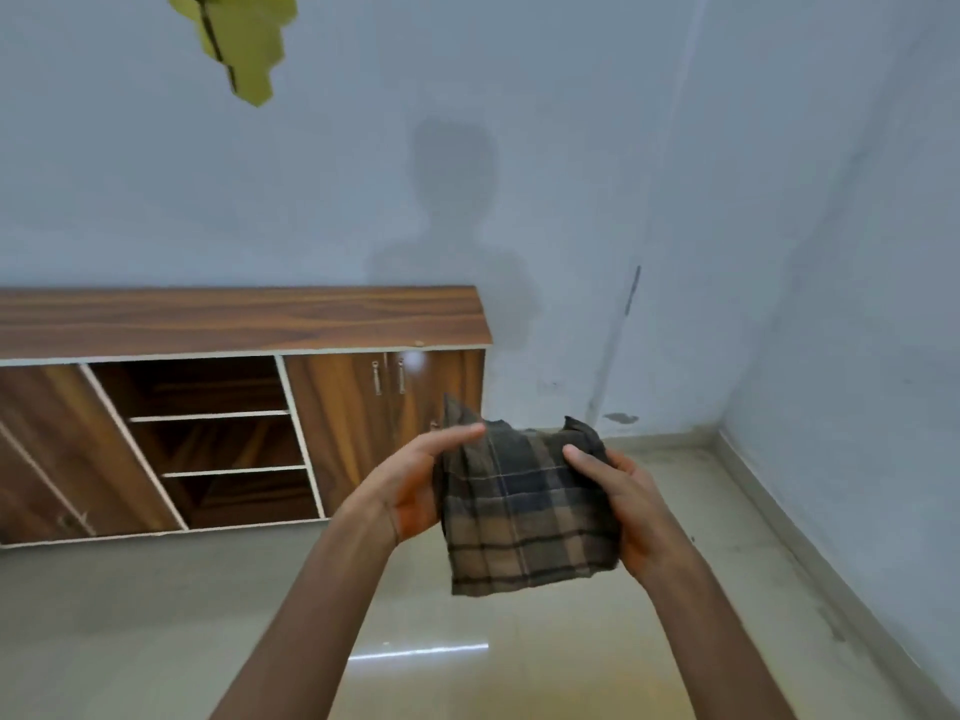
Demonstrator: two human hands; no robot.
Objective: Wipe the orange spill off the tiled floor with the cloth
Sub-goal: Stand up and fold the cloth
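Observation:
A folded brown and dark plaid cloth [524,506] hangs in the air in front of me, held between both hands. My left hand [415,485] grips its left edge, thumb on top. Its right edge is held by my right hand [631,511], thumb over the upper corner. The glossy tiled floor [519,667] lies below, with a faint orange tint near the bottom centre [545,688]; whether that is the spill I cannot tell.
A low wooden cabinet [234,324] with open shelves [218,439] and closed doors stands against the pale wall on the left. A second wall closes the right side, meeting the floor along a skirting [810,543]. A yellow-green object [239,39] hangs at the top left.

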